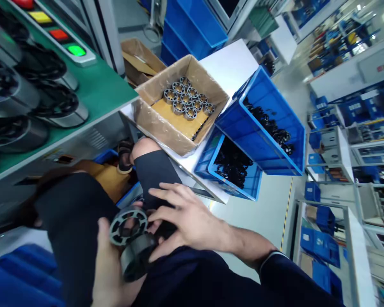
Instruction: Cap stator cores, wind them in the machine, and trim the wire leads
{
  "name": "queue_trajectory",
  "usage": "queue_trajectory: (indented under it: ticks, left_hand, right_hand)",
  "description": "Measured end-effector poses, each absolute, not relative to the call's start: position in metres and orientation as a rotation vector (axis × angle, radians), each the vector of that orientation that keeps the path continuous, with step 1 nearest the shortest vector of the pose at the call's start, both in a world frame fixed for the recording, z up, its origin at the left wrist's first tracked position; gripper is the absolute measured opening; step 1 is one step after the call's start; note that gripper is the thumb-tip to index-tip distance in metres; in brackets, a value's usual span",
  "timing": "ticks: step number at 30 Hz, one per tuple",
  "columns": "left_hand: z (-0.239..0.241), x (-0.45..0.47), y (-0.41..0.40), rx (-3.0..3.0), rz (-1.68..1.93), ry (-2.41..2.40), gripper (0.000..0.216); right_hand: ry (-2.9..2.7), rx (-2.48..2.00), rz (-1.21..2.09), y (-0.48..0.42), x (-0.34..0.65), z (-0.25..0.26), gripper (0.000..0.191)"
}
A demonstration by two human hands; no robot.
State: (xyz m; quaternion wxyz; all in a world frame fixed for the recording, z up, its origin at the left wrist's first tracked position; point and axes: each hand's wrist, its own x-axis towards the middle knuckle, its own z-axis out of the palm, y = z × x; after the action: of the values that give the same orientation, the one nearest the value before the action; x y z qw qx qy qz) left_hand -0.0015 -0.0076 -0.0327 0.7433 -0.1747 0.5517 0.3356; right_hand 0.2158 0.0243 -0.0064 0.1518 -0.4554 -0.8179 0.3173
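Over my lap I hold a grey cylindrical metal part (132,243) with a slotted ring face. My left hand (107,268) comes up from the bottom and wraps the part's dark body from below. My right hand (185,219) reaches in from the right. Its fingers lie over the ring face's right edge and its thumb presses on the body, so it grips the part too. My knees in dark shorts (153,170) are beneath.
A cardboard box (153,123) with several metal rings (187,98) stands on a white table. Two blue crates (262,140) of black parts sit beside it. At left, a green bench (102,91) carries several metal cylinders (56,108) and a panel of lit buttons (59,34).
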Motion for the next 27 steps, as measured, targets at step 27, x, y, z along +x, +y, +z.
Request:
queue_trajectory:
  ticks: [27]
  left_hand:
    - [-0.045,0.008,0.022,-0.303,0.725,1.274,0.048]
  right_hand:
    - [-1.942,-2.288,0.580,0.076,0.478,-0.113,0.042]
